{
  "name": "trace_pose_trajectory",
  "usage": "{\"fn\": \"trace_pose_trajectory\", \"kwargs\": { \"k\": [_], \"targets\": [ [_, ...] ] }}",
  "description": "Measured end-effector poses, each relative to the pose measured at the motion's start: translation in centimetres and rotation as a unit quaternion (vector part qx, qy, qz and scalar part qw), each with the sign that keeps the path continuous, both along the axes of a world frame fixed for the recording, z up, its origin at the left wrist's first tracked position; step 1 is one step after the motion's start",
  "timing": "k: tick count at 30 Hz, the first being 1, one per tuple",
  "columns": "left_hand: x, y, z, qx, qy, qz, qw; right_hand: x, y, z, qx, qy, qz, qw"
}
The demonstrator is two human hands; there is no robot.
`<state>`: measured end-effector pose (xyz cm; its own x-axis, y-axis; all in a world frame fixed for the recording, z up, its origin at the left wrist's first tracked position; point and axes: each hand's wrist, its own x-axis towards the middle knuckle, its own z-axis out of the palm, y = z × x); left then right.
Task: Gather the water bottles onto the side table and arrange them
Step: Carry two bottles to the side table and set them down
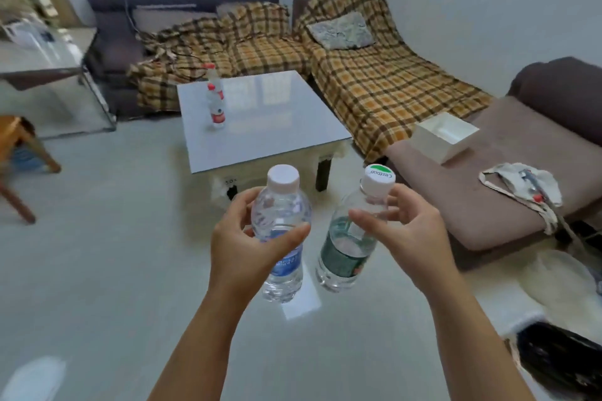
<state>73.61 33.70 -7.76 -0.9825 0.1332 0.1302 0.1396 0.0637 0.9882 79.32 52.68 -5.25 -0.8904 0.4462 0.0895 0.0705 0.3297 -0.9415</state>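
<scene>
My left hand (242,239) grips a clear water bottle with a blue label and white cap (280,205), held upright over the floor. My right hand (408,231) holds a second bottle with a dark green label and a white-and-green cap (345,257), tilted slightly to the right. Ahead stands a low side table with a glossy white top (277,133). Two red-capped bottles rest on its left part: the nearer one (216,107) and another (213,75) just behind it.
Sofas with plaid throws (374,75) wrap the table's far and right sides. A brown couch on the right carries a white box (444,137) and a cloth bag (524,185). A glass table (49,55) and a wooden stool (19,153) stand at left. Pale floor lies between me and the table.
</scene>
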Motion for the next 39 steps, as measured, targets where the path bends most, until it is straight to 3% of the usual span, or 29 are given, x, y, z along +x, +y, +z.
{"fn": "trace_pose_trajectory", "kwargs": {
  "k": [9, 15, 26, 39],
  "targets": [
    [-5.8, -14.4, -1.4, 0.001, -0.006, 0.161, 0.987, -12.2, -13.7, -0.8, -0.006, 0.015, 0.156, 0.988],
    [-12.5, -20.9, -2.1, 0.039, -0.01, 0.292, 0.956, -21.9, -20.7, -2.2, 0.004, 0.011, 0.234, 0.972],
    [-30.1, -30.7, 0.9, 0.024, -0.006, 0.377, 0.926, -43.7, -31.5, -0.5, 0.017, 0.045, 0.354, 0.934],
    [-50.5, -43.0, 0.1, 0.042, -0.014, 0.403, 0.914, -65.5, -45.5, -1.5, 0.038, 0.058, 0.349, 0.934]
  ]
}}
